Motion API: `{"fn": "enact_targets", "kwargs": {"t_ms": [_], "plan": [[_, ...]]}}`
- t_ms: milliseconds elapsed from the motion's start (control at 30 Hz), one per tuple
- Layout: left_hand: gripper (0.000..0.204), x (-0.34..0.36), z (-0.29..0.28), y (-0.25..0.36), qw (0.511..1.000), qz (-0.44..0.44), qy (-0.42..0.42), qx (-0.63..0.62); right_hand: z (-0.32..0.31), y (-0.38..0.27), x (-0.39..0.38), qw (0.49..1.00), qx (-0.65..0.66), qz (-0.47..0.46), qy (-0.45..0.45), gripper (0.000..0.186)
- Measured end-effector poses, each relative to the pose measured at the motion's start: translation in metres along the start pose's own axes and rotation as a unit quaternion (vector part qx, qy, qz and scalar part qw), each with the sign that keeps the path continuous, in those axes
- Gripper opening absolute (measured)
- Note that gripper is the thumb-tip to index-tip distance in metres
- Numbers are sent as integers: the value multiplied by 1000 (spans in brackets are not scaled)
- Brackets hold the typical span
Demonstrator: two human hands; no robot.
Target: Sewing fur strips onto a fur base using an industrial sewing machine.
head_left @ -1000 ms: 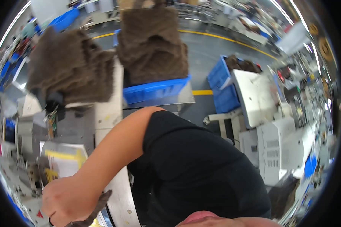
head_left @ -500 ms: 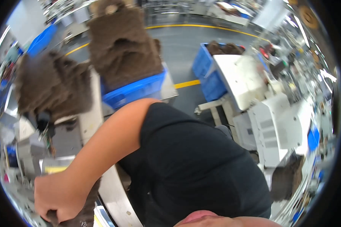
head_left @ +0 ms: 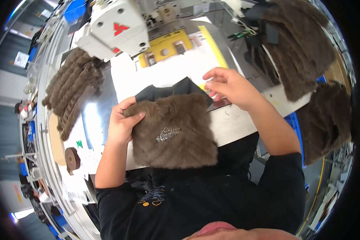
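Observation:
A brown fur piece with a silvery patch of decoration hangs in front of my chest, over the table's near edge. Black fabric sticks out along its top side. My left hand is closed on its upper left corner, thumb on the fur and fingers behind. Just off the upper right corner is my right hand, open, fingers bent and apart, with nothing seen in it. Beyond the piece stands a white sewing machine with a yellow plate at its bed.
Stacked brown fur strips lie at the left, near a brown tape roll. More brown fur covers the table's right side. Further right, fur pieces hang over a blue crate. Other people work far left.
The view has swung from the right-hand crates and floor back to the sewing table. My right hand, earlier a fist on brown fur, has opened. My left hand now shows, holding the fur piece.

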State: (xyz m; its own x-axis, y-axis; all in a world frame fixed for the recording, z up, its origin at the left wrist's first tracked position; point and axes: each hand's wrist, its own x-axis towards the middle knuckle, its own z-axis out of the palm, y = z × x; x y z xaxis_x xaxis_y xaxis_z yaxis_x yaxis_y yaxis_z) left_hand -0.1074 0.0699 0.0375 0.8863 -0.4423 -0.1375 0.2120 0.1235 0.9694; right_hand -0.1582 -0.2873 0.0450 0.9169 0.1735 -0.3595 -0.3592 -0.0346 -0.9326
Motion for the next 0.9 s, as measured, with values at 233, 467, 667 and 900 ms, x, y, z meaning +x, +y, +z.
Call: {"fn": "enact_targets", "kwargs": {"t_ms": [233,467,667,900], "plan": [[56,-13,2,11,994,103,-21,-6,23,-9,10,996,23,-43,-69,64],[47,-20,18,3,993,20,62,-102,27,-17,13,976,115,-134,-127,67],[13,0,-12,-25,983,-152,-101,28,9,-11,35,976,-57,-103,-183,44],[25,59,19,4,993,-95,12,76,10,-22,49,988,-112,-70,-84,50]]}}
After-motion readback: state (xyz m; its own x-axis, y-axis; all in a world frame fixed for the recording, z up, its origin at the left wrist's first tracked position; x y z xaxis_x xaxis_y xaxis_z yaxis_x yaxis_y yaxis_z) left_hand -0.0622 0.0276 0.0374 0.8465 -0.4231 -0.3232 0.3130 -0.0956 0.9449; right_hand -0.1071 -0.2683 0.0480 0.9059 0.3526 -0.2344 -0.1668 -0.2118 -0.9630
